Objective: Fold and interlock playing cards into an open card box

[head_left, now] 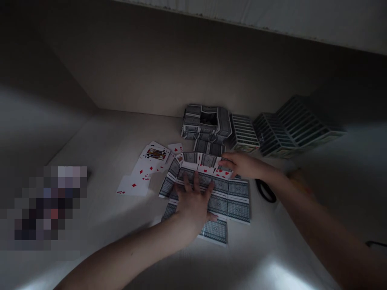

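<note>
You can read a "J" on the black-suited jack (157, 153) and what looks like an "A" beside a red diamond on the lowest loose card (134, 186), with red hearts on the folded-up playing cards (222, 172); other corner marks are too small to read.

Pale surface (99, 141), plain wall (169, 72) behind, pixelated patch (51, 209) left, 1 thin dark object (376, 244) far right

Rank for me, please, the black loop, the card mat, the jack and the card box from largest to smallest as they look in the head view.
1. Card mat
2. Card box
3. Jack and black loop: too alike to rank
</note>
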A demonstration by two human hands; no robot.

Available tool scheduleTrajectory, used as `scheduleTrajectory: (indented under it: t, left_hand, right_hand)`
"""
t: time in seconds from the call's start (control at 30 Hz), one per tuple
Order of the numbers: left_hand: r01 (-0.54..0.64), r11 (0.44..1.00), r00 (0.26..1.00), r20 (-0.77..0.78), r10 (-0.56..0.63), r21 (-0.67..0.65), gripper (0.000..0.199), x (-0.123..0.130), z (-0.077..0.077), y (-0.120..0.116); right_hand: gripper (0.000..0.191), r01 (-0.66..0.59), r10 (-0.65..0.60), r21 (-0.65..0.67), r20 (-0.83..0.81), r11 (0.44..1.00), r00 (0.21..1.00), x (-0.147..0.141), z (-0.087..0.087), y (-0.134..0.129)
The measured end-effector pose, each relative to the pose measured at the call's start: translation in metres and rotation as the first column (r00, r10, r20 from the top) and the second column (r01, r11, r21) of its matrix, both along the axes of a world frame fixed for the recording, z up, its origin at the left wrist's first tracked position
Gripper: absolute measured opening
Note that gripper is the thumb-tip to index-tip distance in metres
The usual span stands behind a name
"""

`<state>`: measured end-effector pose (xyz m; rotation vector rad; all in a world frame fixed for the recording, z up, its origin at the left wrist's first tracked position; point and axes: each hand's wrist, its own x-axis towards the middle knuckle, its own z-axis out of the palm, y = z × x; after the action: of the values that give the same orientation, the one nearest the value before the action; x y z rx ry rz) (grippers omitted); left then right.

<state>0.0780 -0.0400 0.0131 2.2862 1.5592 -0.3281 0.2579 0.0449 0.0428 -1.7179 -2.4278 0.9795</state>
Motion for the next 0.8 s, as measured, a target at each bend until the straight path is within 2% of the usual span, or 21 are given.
scheduleTrajectory:
  t: [0.13,0.37,0.47,0.53,0.6,0.7,0.73,0.8]
  left_hand:
    - [0.0,1.0,1.0,0.001,0.0,0.005,0.091,0.0,0.0,0.0]
    - [0.004,1.0,1.0,-0.011,-0.003,0.03,0.09,0.001,-0.002,-0.002]
    - [0.011,0.999,1.0,-0.016,-0.01,0.049,0.09,0.001,-0.002,-0.003]
    - [0.01,0.998,1.0,-0.017,-0.009,0.064,0.09,0.0,0.001,-0.004]
    - [0.018,0.997,1.0,-0.012,-0.017,0.081,0.084,0.0,0.007,-0.004]
    - [0.075,0.987,0.994,0.067,-0.086,0.144,0.045,-0.002,0.025,0.003]
    - [0.098,0.976,0.986,0.115,-0.122,0.194,0.033,-0.003,0.033,0.008]
    - [0.106,0.922,0.965,0.184,-0.185,0.373,0.03,-0.005,0.048,0.023]
  right_hand:
    - [0.022,0.086,-0.084,0.039,-0.062,0.996,0.995,-0.001,-0.007,-0.006]
    - [0.03,0.175,-0.188,-0.073,-0.261,0.982,0.947,0.008,-0.014,-0.009]
    - [0.044,0.219,-0.236,-0.087,-0.342,0.972,0.91,0.023,-0.027,-0.014]
    - [0.037,0.231,-0.229,-0.037,-0.349,0.972,0.909,0.033,-0.039,-0.02]
    - [0.028,0.291,-0.274,0.0,-0.344,0.957,0.898,0.039,-0.052,-0.027]
    - [0.025,0.373,-0.323,0.069,-0.371,0.925,0.87,0.038,-0.063,-0.035]
    - [0.025,0.389,-0.331,0.078,-0.388,0.918,0.86,0.037,-0.065,-0.038]
    - [0.026,0.415,-0.347,0.082,-0.417,0.906,0.84,0.031,-0.065,-0.042]
